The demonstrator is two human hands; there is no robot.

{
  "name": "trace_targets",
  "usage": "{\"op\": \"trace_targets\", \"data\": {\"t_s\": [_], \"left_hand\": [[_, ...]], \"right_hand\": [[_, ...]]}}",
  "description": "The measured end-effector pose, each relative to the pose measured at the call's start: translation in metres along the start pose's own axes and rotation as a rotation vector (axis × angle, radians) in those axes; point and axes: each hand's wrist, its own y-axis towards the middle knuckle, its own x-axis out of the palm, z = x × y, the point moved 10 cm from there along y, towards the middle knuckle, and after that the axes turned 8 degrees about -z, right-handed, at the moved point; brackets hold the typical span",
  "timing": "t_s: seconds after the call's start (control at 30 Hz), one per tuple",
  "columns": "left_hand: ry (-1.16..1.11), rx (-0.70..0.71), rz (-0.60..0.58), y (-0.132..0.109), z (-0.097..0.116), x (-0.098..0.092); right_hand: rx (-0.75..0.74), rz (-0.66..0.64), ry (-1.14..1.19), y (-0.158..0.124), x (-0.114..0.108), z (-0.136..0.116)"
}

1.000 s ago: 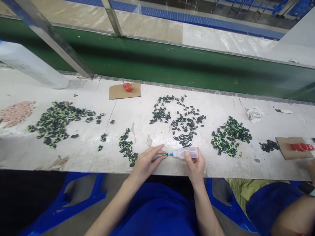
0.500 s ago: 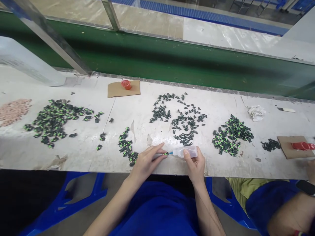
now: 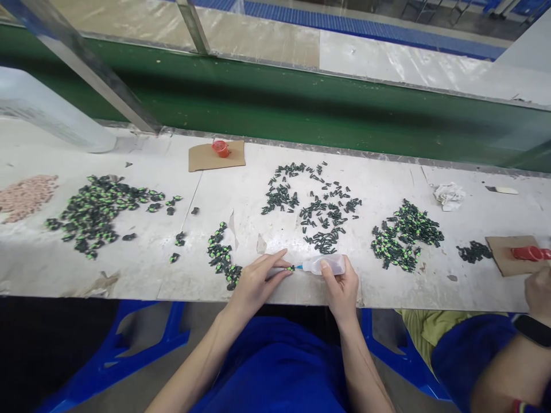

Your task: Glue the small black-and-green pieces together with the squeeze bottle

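My left hand (image 3: 257, 280) pinches a small black-and-green part (image 3: 290, 268) at the near edge of the white table (image 3: 241, 195). My right hand (image 3: 341, 287) is wrapped round a small clear squeeze bottle (image 3: 323, 264) lying sideways, its blue tip touching the part. A short row of black-and-green parts (image 3: 221, 257) lies just left of my left hand. A spread of dark parts (image 3: 316, 212) lies behind the bottle.
Green-and-black piles sit at left (image 3: 97, 211) and right (image 3: 404, 234); a pinkish pile (image 3: 26, 197) is far left. Cardboard with a red cap (image 3: 220, 149) lies at the back. A co-worker's hand (image 3: 539, 292) is at right near a red bottle (image 3: 528, 253). A green conveyor belt (image 3: 301, 109) runs behind.
Both hands stay in place with the bottle tip on the part. The co-worker's hand at right has risen further into view.
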Motion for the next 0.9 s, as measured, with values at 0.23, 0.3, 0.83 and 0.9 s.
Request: {"op": "trace_targets", "data": {"t_s": [0.23,0.3,0.83,0.9], "left_hand": [[-0.002,-0.012,-0.01,0.0,-0.002,0.002],[0.0,-0.022,-0.011,0.0,-0.003,0.002],[-0.016,-0.025,-0.014,0.0,-0.004,0.003],[0.008,-0.009,-0.014,0.001,-0.004,0.002]], "right_hand": [[0.005,0.016,-0.019,-0.001,-0.002,-0.002],[0.006,0.023,-0.016,-0.001,-0.003,-0.001],[0.001,0.02,0.046,-0.002,-0.004,0.004],[-0.009,0.069,0.126,-0.003,-0.01,0.008]]}}
